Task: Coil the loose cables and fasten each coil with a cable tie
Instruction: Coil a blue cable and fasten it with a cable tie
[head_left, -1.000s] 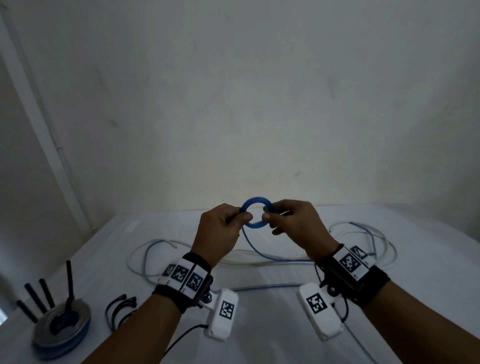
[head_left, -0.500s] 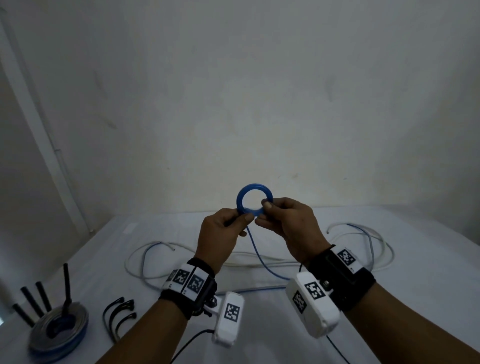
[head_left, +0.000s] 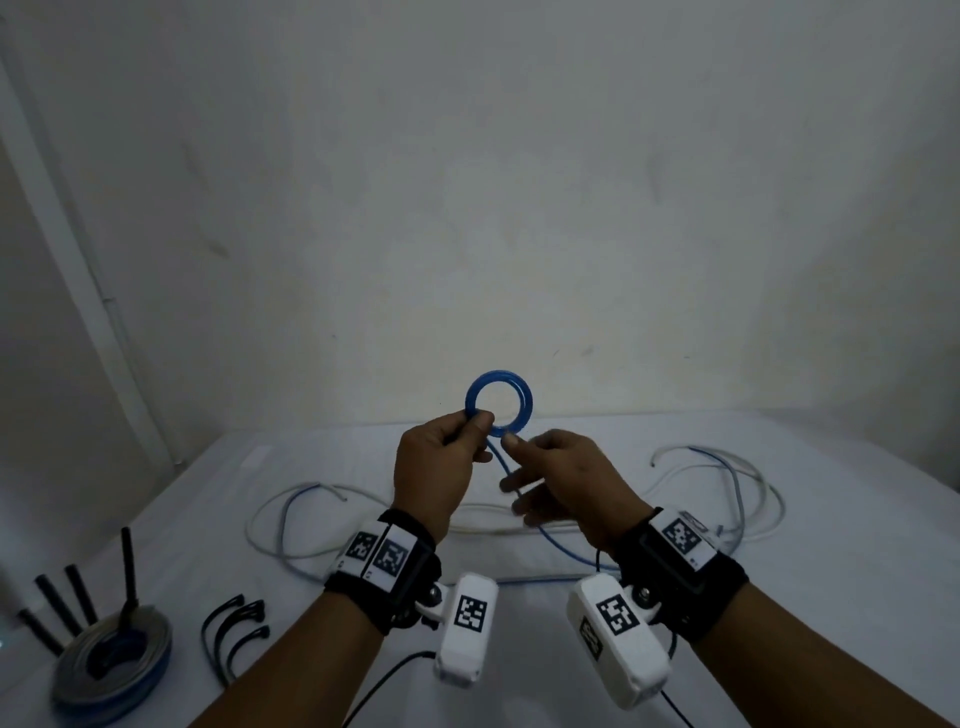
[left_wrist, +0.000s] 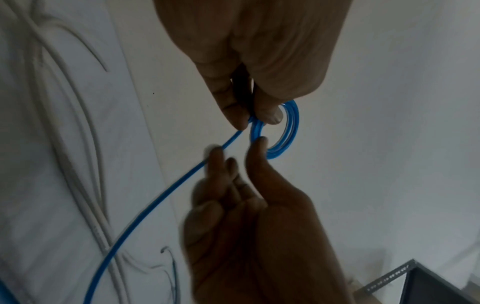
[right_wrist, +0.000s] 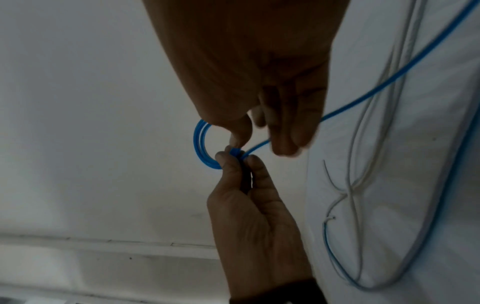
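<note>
A small blue cable coil (head_left: 500, 402) is held up in the air above the table. My left hand (head_left: 475, 423) pinches the coil's lower left rim between thumb and forefinger, as the left wrist view (left_wrist: 255, 120) and the right wrist view (right_wrist: 235, 157) also show. The coil's loose blue tail (head_left: 550, 540) drops from that pinch down to the table. My right hand (head_left: 511, 467) is just below the coil with its fingers nearly straight. Its thumb tip (left_wrist: 259, 144) touches the coil's rim and its fingers (left_wrist: 217, 158) lie against the tail.
Loose white and blue cables (head_left: 727, 499) sprawl over the white table (head_left: 857, 519) behind my hands. Three curved black cable ties (head_left: 234, 623) lie at the front left. Beside them sits a finished grey and blue coil (head_left: 111, 660) with black sticks rising from it.
The coil has risen. My right hand has let go of its rim, opened and dropped toward the tail. My left hand alone now holds the coil.
</note>
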